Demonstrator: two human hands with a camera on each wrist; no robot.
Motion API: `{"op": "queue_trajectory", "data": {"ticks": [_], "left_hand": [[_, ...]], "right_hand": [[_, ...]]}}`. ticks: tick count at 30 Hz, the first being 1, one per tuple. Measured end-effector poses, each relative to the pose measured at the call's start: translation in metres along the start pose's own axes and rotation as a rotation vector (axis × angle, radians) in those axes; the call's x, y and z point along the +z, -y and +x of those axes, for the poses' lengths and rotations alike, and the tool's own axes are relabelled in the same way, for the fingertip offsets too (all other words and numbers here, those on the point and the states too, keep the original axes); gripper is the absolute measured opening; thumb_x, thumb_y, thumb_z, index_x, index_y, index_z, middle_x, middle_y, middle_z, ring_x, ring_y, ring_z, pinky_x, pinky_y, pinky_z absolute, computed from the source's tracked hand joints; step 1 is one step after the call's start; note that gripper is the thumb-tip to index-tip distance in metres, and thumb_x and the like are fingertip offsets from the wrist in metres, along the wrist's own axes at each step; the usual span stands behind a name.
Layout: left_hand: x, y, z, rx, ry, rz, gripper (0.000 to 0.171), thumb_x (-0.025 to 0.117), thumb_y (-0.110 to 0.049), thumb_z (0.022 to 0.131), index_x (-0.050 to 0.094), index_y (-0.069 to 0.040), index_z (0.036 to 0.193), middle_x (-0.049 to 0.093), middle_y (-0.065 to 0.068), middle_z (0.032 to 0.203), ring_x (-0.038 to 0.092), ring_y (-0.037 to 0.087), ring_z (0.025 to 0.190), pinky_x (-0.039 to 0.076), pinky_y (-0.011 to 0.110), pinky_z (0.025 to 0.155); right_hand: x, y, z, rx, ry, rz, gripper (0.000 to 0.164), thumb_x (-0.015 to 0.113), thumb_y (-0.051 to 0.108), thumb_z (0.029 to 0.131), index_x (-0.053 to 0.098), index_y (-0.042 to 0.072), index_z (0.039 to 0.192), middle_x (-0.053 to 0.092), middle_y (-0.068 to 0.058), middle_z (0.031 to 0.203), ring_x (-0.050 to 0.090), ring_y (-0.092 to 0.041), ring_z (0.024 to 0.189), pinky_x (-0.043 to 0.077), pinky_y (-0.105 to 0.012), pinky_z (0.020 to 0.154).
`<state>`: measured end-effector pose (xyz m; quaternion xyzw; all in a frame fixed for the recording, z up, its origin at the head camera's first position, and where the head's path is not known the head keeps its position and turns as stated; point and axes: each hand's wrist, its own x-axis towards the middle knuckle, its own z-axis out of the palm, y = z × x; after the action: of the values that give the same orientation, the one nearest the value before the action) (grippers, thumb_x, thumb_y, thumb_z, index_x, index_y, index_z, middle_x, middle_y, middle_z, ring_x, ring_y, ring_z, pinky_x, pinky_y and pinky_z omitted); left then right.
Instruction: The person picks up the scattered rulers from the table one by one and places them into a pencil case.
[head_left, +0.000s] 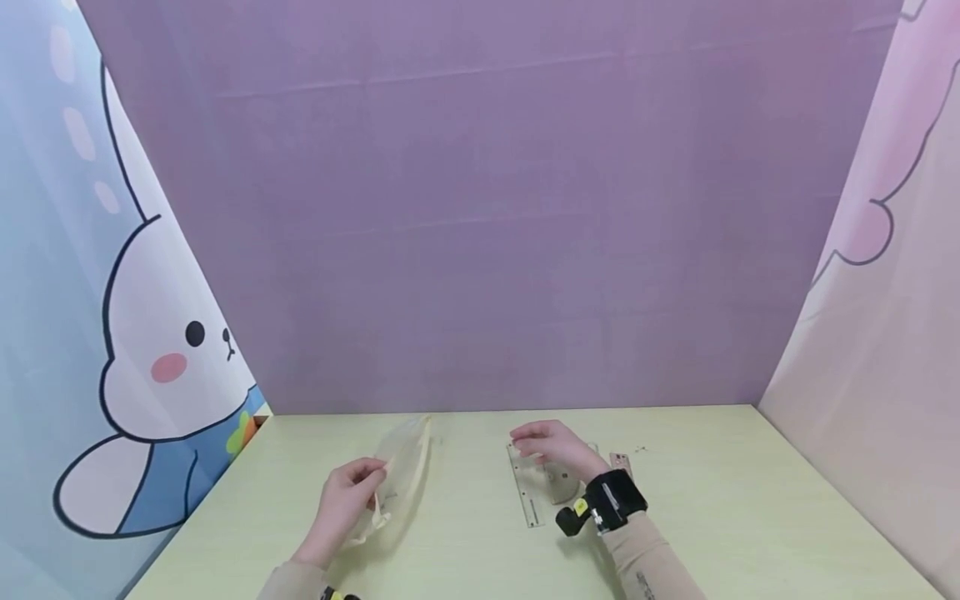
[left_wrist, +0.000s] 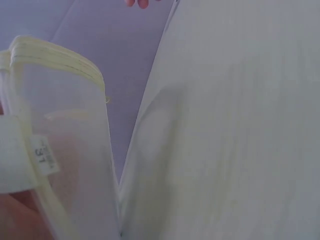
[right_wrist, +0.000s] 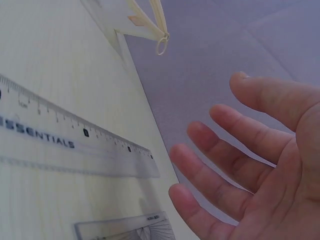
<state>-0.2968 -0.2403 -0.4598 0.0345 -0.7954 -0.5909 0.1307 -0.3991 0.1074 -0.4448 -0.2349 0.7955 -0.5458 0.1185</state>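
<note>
My left hand [head_left: 348, 496] pinches a see-through pouch [head_left: 411, 467] with a cream zipper edge, held up on the table's left side. In the left wrist view the pouch [left_wrist: 85, 120] shows its cream zipper band and a white tag [left_wrist: 46, 154]. My right hand [head_left: 557, 444], fingers spread and relaxed in the right wrist view, hovers with nothing in it. Below it lies a clear ruler [head_left: 525, 492] with printed marks. Beside that ruler is a clear drawing template [head_left: 560, 485], partly hidden by the hand and wrist.
Another flat strip with holes [head_left: 621, 463] lies right of the template, partly behind the right wristband [head_left: 617, 500]. A purple cloth [head_left: 510, 250] hangs along the back edge of the pale table [head_left: 720, 517]. Printed curtains stand at both sides.
</note>
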Motion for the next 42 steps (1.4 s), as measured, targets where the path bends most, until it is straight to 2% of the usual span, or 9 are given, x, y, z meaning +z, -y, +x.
{"op": "queue_trajectory", "data": {"ticks": [4,11,18,24,31,36,42], "left_hand": [[0.002,0.003,-0.002,-0.005,-0.005,-0.015,0.017,0.064,-0.006,0.088,0.068,0.004,0.102,0.061,0.011,0.077,0.053,0.014,0.057,0.050,0.025,0.052],[0.004,0.012,-0.003,-0.042,-0.012,-0.064,0.021,0.065,-0.007,0.088,0.068,0.005,0.104,0.056,0.007,0.068,0.053,0.015,0.053,0.047,0.024,0.051],[0.006,0.020,-0.004,-0.104,-0.016,-0.130,0.020,0.066,-0.007,0.088,0.068,0.007,0.102,0.055,0.005,0.066,0.052,0.013,0.052,0.046,0.022,0.051],[0.008,0.028,-0.003,-0.133,0.006,-0.169,0.019,0.067,-0.007,0.088,0.067,0.006,0.102,0.057,0.006,0.070,0.051,0.013,0.053,0.046,0.023,0.051],[0.011,0.033,-0.002,-0.123,0.064,-0.109,0.020,0.064,-0.007,0.090,0.066,0.007,0.103,0.054,0.006,0.067,0.051,0.012,0.051,0.047,0.022,0.047],[0.015,0.028,0.001,-0.124,0.104,-0.054,0.018,0.063,-0.007,0.090,0.066,0.006,0.102,0.054,0.005,0.064,0.050,0.012,0.050,0.047,0.021,0.046],[0.015,0.022,0.001,-0.081,0.172,0.071,0.019,0.068,-0.007,0.085,0.068,0.005,0.100,0.062,0.005,0.072,0.052,0.011,0.051,0.047,0.022,0.046]], "right_hand": [[-0.002,0.001,-0.001,0.000,-0.031,-0.032,0.041,0.063,0.021,0.094,0.059,-0.004,0.126,0.060,-0.019,0.126,0.059,-0.032,0.111,0.051,-0.048,0.086],[-0.008,-0.004,-0.002,-0.008,-0.082,-0.090,0.037,0.064,0.018,0.093,0.061,-0.002,0.124,0.063,-0.017,0.121,0.060,-0.031,0.109,0.052,-0.045,0.084],[-0.010,-0.011,-0.002,-0.006,-0.110,-0.162,0.033,0.065,0.015,0.092,0.063,-0.001,0.120,0.067,-0.014,0.113,0.062,-0.028,0.103,0.052,-0.040,0.083],[-0.009,-0.013,-0.003,0.001,-0.118,-0.208,0.031,0.065,0.015,0.092,0.065,0.000,0.119,0.067,-0.012,0.111,0.062,-0.028,0.104,0.052,-0.040,0.086],[-0.010,-0.015,-0.002,0.005,-0.114,-0.227,0.029,0.065,0.017,0.092,0.066,0.001,0.117,0.068,-0.010,0.112,0.061,-0.030,0.107,0.049,-0.045,0.091],[-0.013,-0.013,-0.002,-0.009,-0.113,-0.206,0.032,0.065,0.020,0.092,0.066,0.001,0.118,0.067,-0.011,0.112,0.060,-0.030,0.109,0.047,-0.048,0.093],[-0.012,-0.014,0.001,-0.020,-0.097,-0.198,0.032,0.065,0.018,0.092,0.065,0.000,0.118,0.068,-0.010,0.112,0.060,-0.030,0.108,0.047,-0.047,0.093]]}}
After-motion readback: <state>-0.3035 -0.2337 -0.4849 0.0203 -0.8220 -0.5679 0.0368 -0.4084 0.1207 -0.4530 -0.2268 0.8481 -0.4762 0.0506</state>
